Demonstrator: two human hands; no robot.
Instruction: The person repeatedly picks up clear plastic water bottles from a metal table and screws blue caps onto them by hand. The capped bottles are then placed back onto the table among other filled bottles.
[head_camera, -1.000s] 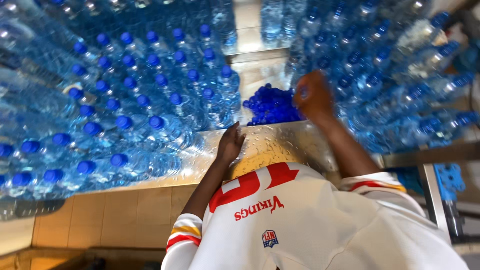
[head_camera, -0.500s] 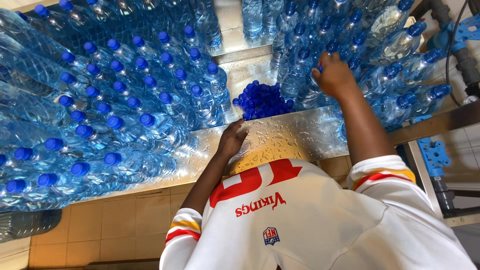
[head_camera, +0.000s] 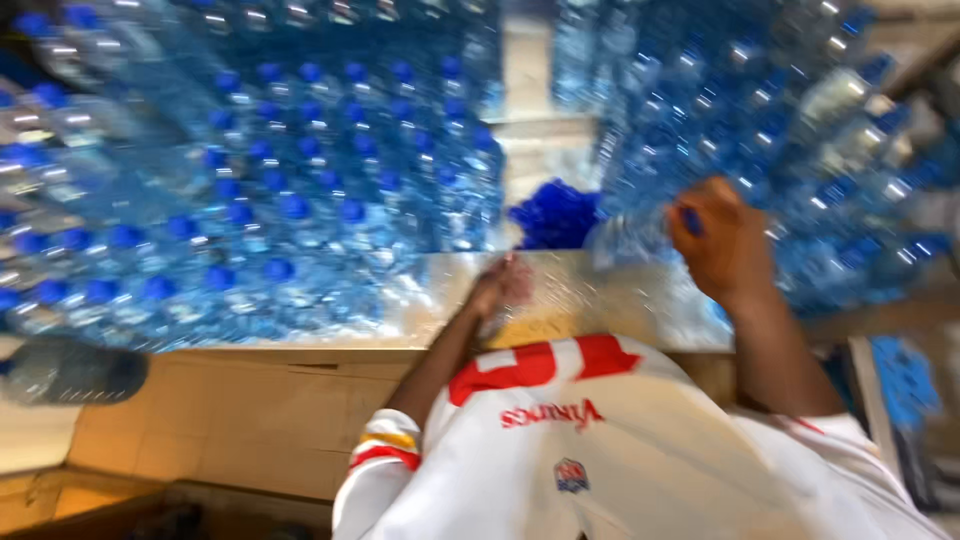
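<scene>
Since the frame half a second back, the right hand (head_camera: 728, 243) has come away from the mass of bottles on that side and now carries 1 clear plastic bottle (head_camera: 640, 235) with a blue cap. Its fingers are curled tight about the cap end, and the bottle's body lies sideways, pointing from the fingers toward the heap of loose blue caps (head_camera: 555, 215). The left hand (head_camera: 500, 290) has stayed where it was, resting on the shiny metal table (head_camera: 590, 300). Motion blur hides how far its fingers are spread, and I cannot tell whether they grip anything.

Beyond the left hand's fingertips and off to their outer side stands the big block of capped bottles (head_camera: 250, 190), rows of blue tops packed close. Past the right hand's knuckles lies the second mass of bottles (head_camera: 760, 110), jumbled and blurred. The cap heap sits between the 2 hands, nearer the held bottle's free end.
</scene>
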